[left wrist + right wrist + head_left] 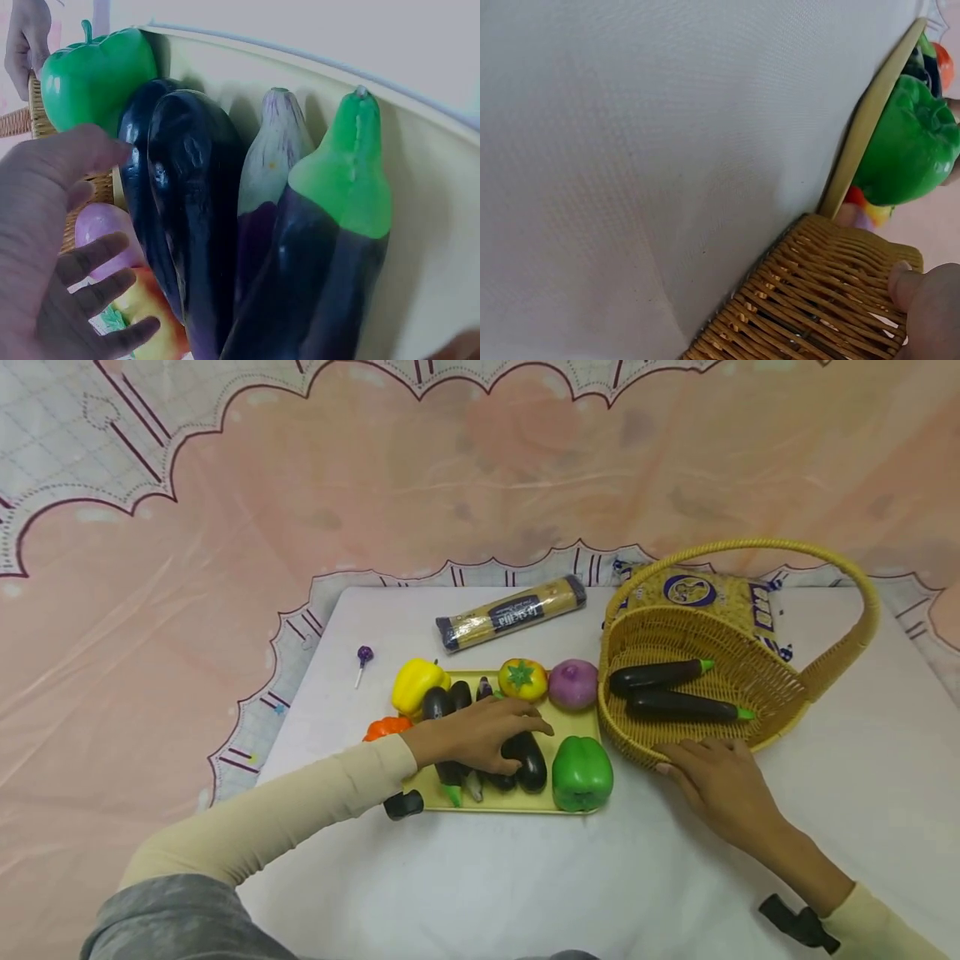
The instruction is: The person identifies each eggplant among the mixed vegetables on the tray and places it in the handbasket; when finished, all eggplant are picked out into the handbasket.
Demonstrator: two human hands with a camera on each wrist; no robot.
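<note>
My left hand (483,733) hovers over a pale yellow tray (572,724), fingers spread, holding nothing. Beneath it lie several eggplants, with a dark eggplant (531,762) nearest the fingertips. The left wrist view has thumb and fingers apart beside dark eggplants (199,172), a whitish-purple eggplant (274,154) and a green-capped eggplant (349,180); whether the hand touches any, I cannot tell. A wicker basket (628,745) holds two eggplants (660,675). My right hand (723,787) grips the basket's near rim, its thumb (906,289) on the outside.
Around the tray are a green bell pepper (582,774), purple onion (573,684), tomato (522,680), yellow pepper (420,687) and orange vegetable (387,727). Behind lie a pasta packet (512,613) and a larger pasta bag (701,595). A lollipop (364,654) lies left.
</note>
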